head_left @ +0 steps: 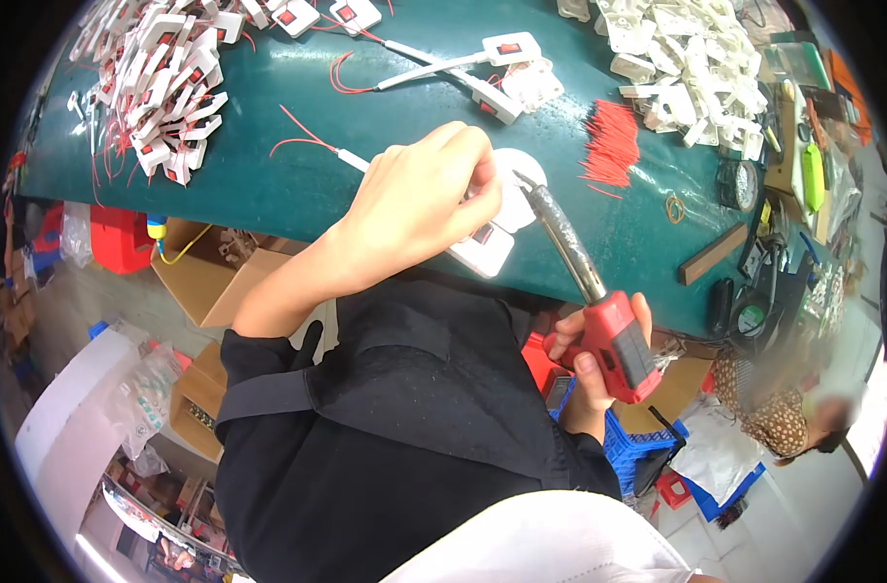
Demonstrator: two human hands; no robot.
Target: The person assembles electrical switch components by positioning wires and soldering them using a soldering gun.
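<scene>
My left hand (424,194) reaches over a white part with a red switch (484,248), its fingers pinched together; what they hold, if anything, is hidden. Two red wires (307,139) come out of a white cable at that part's upper left. Beside the fingers lies a round white piece (523,185). My right hand (589,364) is wrapped round the red handle of a soldering iron (613,345), whose metal barrel slants up left so that its tip is by the white piece. Just beyond are two cabled switch parts (511,49). A bundle of short red wires (610,146) lies to the right.
On the green table (657,243) are a pile of wired switch parts (176,97) at left and white housings (686,58) at right. A wooden block (713,255), tape roll (738,185) and tools line the right edge. Another person (769,413) is at lower right.
</scene>
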